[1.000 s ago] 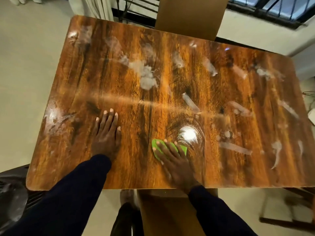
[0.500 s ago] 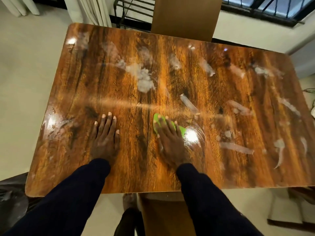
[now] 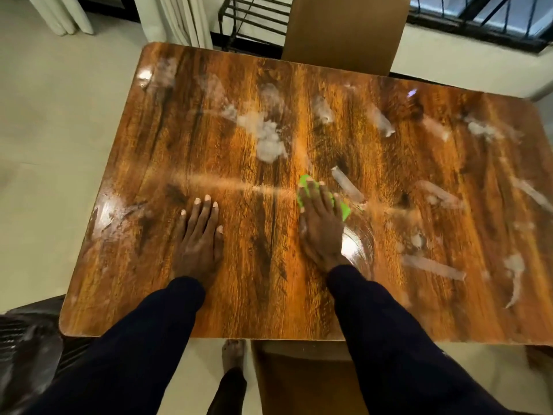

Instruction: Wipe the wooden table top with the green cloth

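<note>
Right hand (image 3: 321, 226) is flat on the green cloth (image 3: 344, 208), fingers (image 3: 317, 193) stretched out straight and pressing it down onto the tabletop (image 3: 254, 280) rather than gripping it, roughly mid-table. Bits of cloth poke out past the fingertips and off to the right side of the hand. Left hand (image 3: 199, 235) lies palm down on bare wood just left of it, fingers spread a little, holding nothing. Loads of whitish smears (image 3: 266, 136) are scattered over the far half and the right side, one streak (image 3: 347, 184) just beside the cloth. Both sleeves (image 3: 389, 339) are dark. A brown chair back (image 3: 344, 31) sits at the far edge.
</note>
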